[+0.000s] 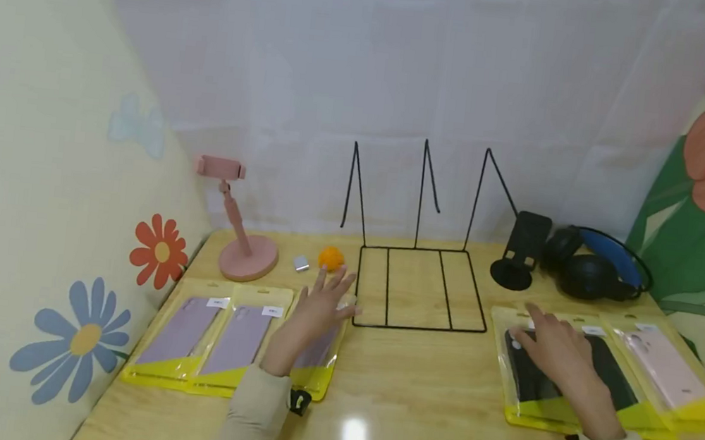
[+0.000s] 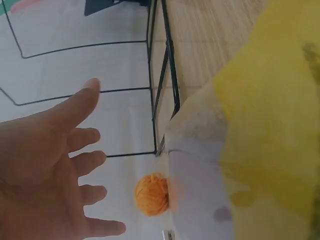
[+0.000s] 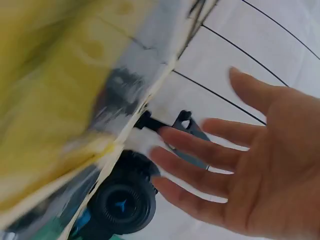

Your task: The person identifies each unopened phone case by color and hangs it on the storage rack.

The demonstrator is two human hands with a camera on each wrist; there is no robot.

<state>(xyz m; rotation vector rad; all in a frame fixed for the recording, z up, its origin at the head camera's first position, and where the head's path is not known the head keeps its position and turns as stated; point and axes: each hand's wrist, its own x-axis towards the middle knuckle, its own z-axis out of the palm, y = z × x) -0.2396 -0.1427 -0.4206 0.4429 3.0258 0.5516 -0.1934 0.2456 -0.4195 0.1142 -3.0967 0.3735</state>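
My left hand [image 1: 313, 315] hovers with spread fingers over a packaged purple phone case [image 1: 316, 351], the nearest of several in a row at left. In the left wrist view its fingers hold nothing, and an orange ball [image 2: 152, 194] lies beyond them. My right hand [image 1: 559, 350] is above packaged black phone cases [image 1: 614, 376], its fingers extended. The right wrist view shows that hand [image 3: 270, 165] apart from the yellow-and-clear packaging [image 3: 60, 90]. A packaged pink phone case [image 1: 664, 363] lies at the far right. Whether the right fingertips touch a package cannot be told.
A black wire rack [image 1: 388, 287] stands mid-table against the white backdrop. Behind the left packages are a pink phone stand [image 1: 249, 256] and a small silver-white item [image 1: 301, 263]. A black phone stand [image 1: 512, 273] and headphones [image 1: 589, 277] stand back right. Painted walls flank the table.
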